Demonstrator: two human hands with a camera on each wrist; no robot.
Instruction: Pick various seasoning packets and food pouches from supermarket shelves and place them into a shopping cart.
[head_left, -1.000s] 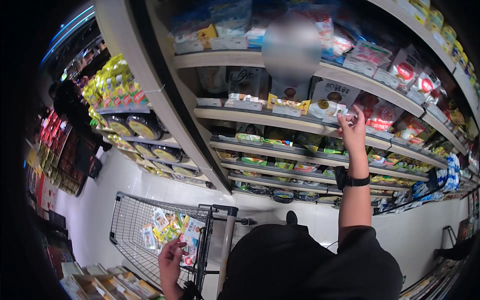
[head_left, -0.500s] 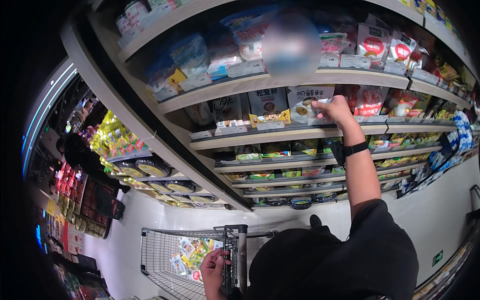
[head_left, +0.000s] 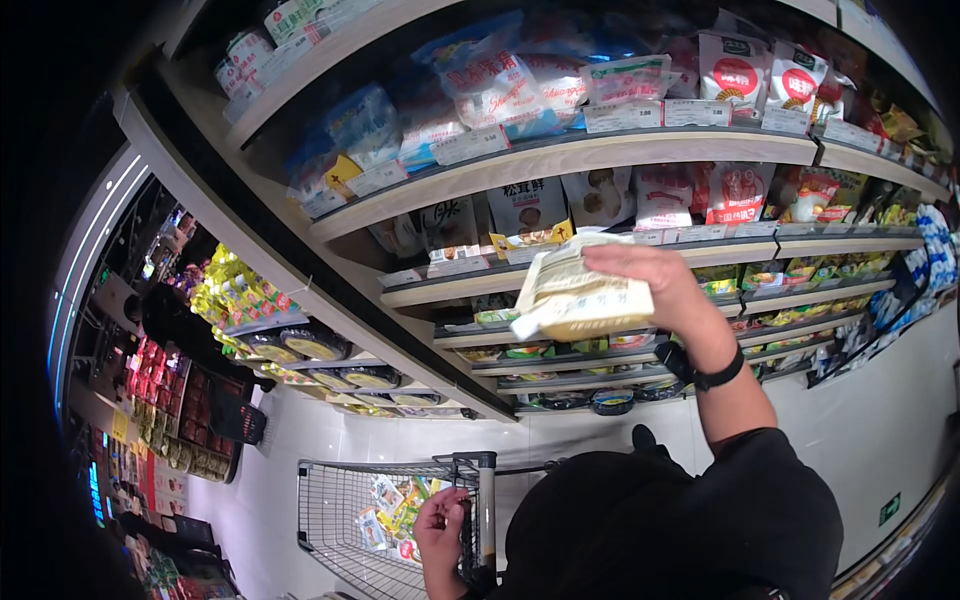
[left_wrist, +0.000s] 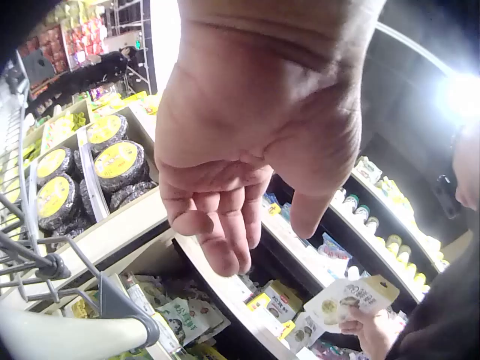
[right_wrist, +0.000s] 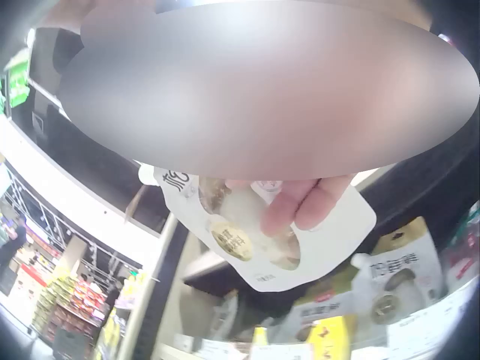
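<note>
My right hand [head_left: 655, 285] grips a white spouted seasoning pouch [head_left: 565, 290] out in front of the shelf, its printed back facing up in the head view. In the right wrist view the pouch [right_wrist: 337, 232] shows a mushroom picture, with fingertips [right_wrist: 315, 210] on its face; a blur hides most of that hand. My left hand [head_left: 440, 525] hangs beside the cart handle [head_left: 487, 510], holding nothing. Its fingers are loosely bent in the left wrist view, palm [left_wrist: 255, 127] toward the camera.
The wire shopping cart [head_left: 330, 500] holds several packets [head_left: 390, 510]. Similar pouches [head_left: 600, 195] stand on the shelf behind price tags. A shelf upright [head_left: 300, 270] divides the bays, with round black packages [head_left: 310, 342] to its left. Another person [head_left: 180, 320] stands farther down the aisle.
My right hand has taken the white pouch from the shelf and drawn it out toward me, turning it over. The left hand stays by the cart. The head view has shifted.
</note>
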